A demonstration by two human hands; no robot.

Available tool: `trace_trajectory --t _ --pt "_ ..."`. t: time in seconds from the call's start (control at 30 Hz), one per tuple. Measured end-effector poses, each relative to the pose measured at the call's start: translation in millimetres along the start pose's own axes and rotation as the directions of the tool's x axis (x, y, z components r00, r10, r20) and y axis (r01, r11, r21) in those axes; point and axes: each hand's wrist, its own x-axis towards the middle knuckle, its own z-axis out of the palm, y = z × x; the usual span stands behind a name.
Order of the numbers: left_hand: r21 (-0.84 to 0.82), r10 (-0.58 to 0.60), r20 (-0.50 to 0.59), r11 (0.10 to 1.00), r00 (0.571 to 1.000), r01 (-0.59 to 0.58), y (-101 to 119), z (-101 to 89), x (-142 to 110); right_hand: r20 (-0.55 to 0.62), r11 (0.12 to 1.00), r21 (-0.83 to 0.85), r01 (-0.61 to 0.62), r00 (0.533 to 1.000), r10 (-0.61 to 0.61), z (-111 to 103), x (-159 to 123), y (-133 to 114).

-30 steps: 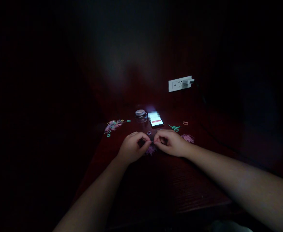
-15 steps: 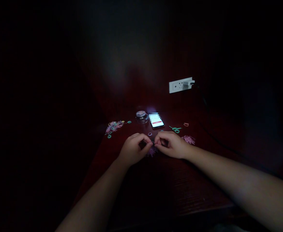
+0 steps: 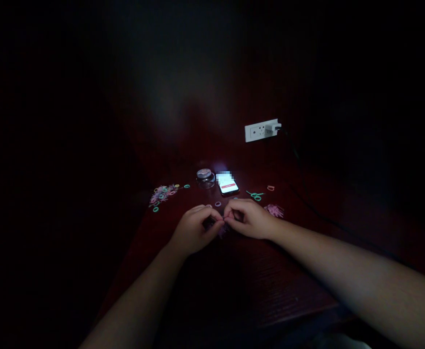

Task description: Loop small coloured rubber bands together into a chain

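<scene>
My left hand (image 3: 196, 228) and my right hand (image 3: 247, 219) meet fingertip to fingertip above the dark red table (image 3: 219, 291). Both are closed in a pinch, thumb against forefinger. Whatever sits between the fingertips is too small and dim to make out. Under them lies a small heap of purple strands (image 3: 222, 231), partly hidden by the fingers. A pale purple ring (image 3: 218, 204) rests just beyond the fingertips. Right of my right hand is a pile of pink-purple strips (image 3: 274, 210).
A mixed pile of coloured rings and strips (image 3: 164, 194) lies at the left edge. Behind my hands stand a clear lidded jar (image 3: 205, 179) and a lit phone (image 3: 228, 185). Green scissors-like pieces (image 3: 256, 195) and a pink ring (image 3: 271, 188) lie right. A wall socket (image 3: 261, 130) holds a plug with a dark cable.
The fingertips, slightly apart earlier with a tiny thing between them, have come together. The whole view has shifted a little, so everything appears further left and slightly lower.
</scene>
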Motion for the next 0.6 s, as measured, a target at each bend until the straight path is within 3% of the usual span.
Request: trace_trajectory --t 0.6 --pt "0.04 -0.067 -0.067 0.997 0.995 0.07 -3.1 -2.2 1.7 0.038 0.999 0.023 0.022 0.999 -0.023 -2.6 -1.1 -1.9"
